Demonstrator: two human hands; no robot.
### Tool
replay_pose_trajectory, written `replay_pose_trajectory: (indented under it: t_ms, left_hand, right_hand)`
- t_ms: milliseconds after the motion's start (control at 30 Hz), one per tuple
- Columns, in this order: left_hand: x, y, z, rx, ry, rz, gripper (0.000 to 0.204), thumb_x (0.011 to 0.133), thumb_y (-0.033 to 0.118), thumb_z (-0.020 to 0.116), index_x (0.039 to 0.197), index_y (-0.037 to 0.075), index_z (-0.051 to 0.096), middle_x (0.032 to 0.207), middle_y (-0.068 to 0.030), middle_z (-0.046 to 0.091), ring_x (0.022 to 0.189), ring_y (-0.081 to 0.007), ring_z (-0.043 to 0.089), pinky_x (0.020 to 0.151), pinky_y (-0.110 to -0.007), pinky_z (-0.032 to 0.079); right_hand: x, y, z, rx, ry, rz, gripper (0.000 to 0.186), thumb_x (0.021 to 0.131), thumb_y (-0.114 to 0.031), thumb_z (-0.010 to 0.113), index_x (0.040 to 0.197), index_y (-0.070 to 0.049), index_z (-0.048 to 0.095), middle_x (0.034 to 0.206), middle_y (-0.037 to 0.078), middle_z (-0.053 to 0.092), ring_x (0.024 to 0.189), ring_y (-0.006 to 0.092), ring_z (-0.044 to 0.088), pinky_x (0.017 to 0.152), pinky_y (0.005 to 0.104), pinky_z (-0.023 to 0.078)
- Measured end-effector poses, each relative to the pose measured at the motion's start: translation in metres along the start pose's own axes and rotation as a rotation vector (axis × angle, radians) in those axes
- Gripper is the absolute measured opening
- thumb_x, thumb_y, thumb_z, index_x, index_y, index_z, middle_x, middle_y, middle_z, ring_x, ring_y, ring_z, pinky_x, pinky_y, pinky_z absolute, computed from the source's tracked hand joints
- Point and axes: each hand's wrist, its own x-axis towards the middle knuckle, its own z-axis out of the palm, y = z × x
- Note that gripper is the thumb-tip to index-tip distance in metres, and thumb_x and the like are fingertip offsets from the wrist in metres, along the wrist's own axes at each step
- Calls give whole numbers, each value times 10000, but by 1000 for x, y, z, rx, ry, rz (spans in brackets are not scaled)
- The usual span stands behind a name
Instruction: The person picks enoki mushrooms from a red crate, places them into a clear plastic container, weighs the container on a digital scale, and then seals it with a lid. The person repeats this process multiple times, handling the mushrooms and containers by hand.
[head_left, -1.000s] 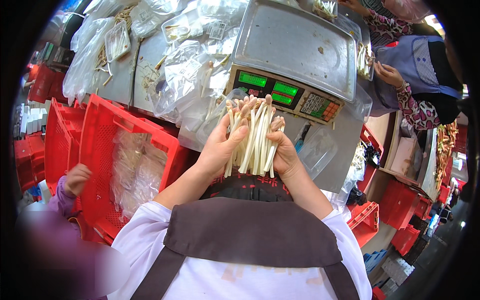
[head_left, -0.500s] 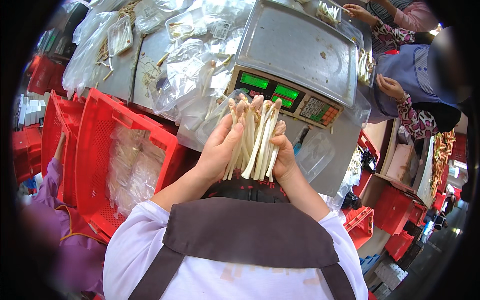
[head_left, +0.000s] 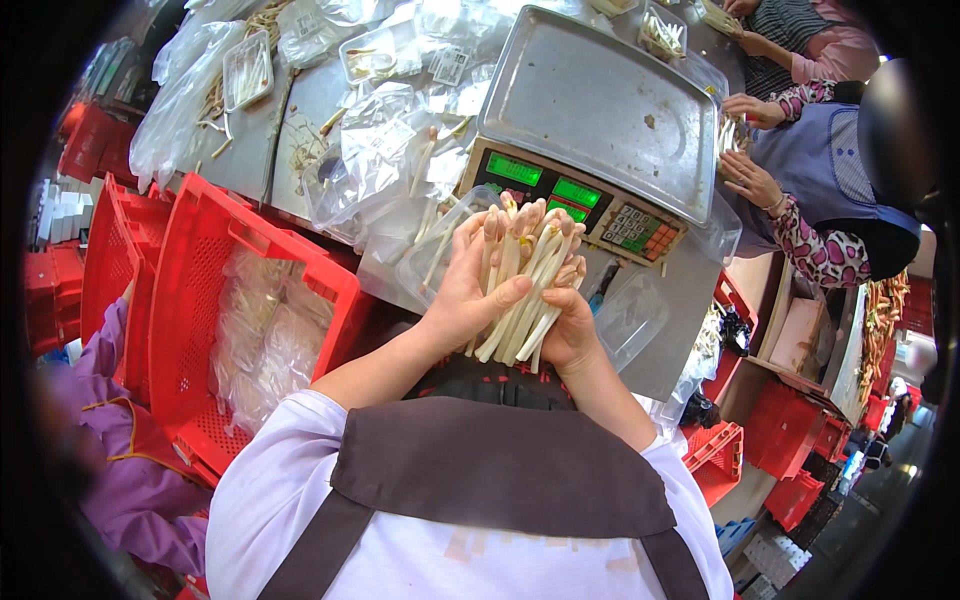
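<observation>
Between my two hands is a bunch of long-stemmed mushrooms (head_left: 530, 265), with white stems and small pale-brown caps turned away from me. My left hand (head_left: 462, 297) is wrapped round the bunch's left side, its thumb across the stems. On the right side my right hand (head_left: 572, 328) presses in with the thumb near the stem ends. The bunch is in the air before the scale (head_left: 600, 115), whose platform is bare. A clear plastic tray (head_left: 420, 268) with some mushrooms lies behind my left hand. Right of my hands are a knife (head_left: 603, 284) and another clear tray (head_left: 635, 318).
Clear bags (head_left: 375, 150) and loose stalks cover the table's left part. A red crate (head_left: 185, 330) with bagged goods stands at left, near a person in purple (head_left: 130, 430). Across at right, a co-worker's hands (head_left: 755, 180) handle white stalks beside the scale.
My hands have tilted the bunch and squeezed it closer together, with my left thumb now over the stems. The co-worker's two hands have come together at the stalks at right.
</observation>
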Motion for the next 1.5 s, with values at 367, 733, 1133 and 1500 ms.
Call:
replay_pose_trajectory:
  t_ms: [367,733,1133,1500]
  left_hand:
    - [11,5,-5,61,-17,5,607,897,308,551,1366,-12,337,1336,-174,341,1279,-277,320,1066,-383,254]
    - [11,18,-14,-742,-79,-549,471,975,267,464,1370,28,374,1267,-60,500,1159,-134,491,966,-280,396]
    - [18,1,-13,-482,-134,-579,512,928,243,570,1363,54,377,1191,-40,542,1032,-108,544,825,-274,459]
    - [32,13,-25,93,-106,-109,346,849,205,665,1103,-12,571,1006,-92,621,846,-155,617,755,-286,498]
  right_hand:
    - [3,2,-4,25,17,1,526,794,-121,567,1295,-31,436,1218,150,554,1093,295,572,962,453,452]
    - [8,2,-4,71,5,-8,552,781,-149,592,1303,-57,437,1221,156,557,1107,310,567,970,456,451]
    - [9,-4,-5,-28,-70,0,577,787,-233,606,1294,-17,435,1167,202,572,1048,370,591,890,476,501]
    - [8,-2,-6,-33,-104,-28,592,777,-211,615,1306,-32,420,1180,193,557,1070,357,582,905,474,496]
